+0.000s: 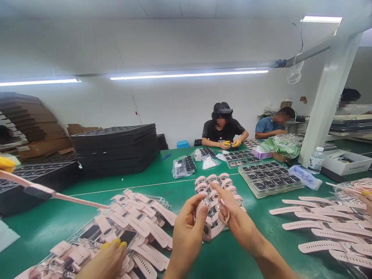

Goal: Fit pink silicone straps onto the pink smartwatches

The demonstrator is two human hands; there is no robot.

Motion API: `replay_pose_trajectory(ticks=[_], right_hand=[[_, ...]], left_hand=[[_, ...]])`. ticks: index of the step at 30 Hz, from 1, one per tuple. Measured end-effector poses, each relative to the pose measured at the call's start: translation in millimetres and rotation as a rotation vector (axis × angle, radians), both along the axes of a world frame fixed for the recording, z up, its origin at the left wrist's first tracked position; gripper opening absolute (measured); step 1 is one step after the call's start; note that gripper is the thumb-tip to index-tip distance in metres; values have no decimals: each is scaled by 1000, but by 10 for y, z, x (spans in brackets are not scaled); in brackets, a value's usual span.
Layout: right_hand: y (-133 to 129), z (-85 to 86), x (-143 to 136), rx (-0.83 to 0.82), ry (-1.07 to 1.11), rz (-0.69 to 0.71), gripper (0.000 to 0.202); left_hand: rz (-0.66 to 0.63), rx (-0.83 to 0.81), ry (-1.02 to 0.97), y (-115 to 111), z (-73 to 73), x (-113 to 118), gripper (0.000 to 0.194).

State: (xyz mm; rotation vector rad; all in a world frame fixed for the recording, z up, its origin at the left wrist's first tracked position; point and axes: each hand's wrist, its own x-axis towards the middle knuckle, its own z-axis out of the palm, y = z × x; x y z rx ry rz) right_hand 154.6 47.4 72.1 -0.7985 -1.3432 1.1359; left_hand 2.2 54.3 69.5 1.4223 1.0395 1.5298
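My left hand (190, 228) is closed around a pink watch near the middle of the view, its thumb pressed on the watch. From the right, my right hand (236, 217) pinches the pink strap (226, 217) of that watch between thumb and fingers, with the index finger stretched out. Just beyond both hands, a tray of pink watches (224, 177) with looped straps lies on the green table (157, 182). Part of that tray is hidden behind my hands.
Pink straps (142, 226) lie piled at left, where another person's hand (107, 259) with yellow fingertips reaches in. More straps (322, 224) are at right. Beyond are watch-face trays (270, 179), a bottle (316, 161), black tray stacks (113, 151) and seated people (222, 130).
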Motion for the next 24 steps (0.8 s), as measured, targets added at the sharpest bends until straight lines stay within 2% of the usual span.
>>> replay_pose_trajectory(ticks=[3,8,13,16,18,21,24], right_hand=[[-11,-23,-30,3,65,20,40],[29,-49,-213,18,239,-15,27],[-1,-58,-255,130,54,-187,27],[-27,-59,-233,135,60,-151,27],[-24,-65,-240,100,143,-120,24],[-2,-73,-268,85,268,-144,23],[6,-67,-259,128,279,-186,22]], left_hand=[[15,-44,-133,3,26,-13,41],[-139,-70,-355,-22,10,16,38],[-200,-5,-324,-62,-17,56,32],[-222,-25,-340,-78,-5,59,36],[-210,-61,-374,-80,0,68,39],[-170,-67,-406,-79,-14,99,38],[-77,4,-313,-83,-37,124,29]])
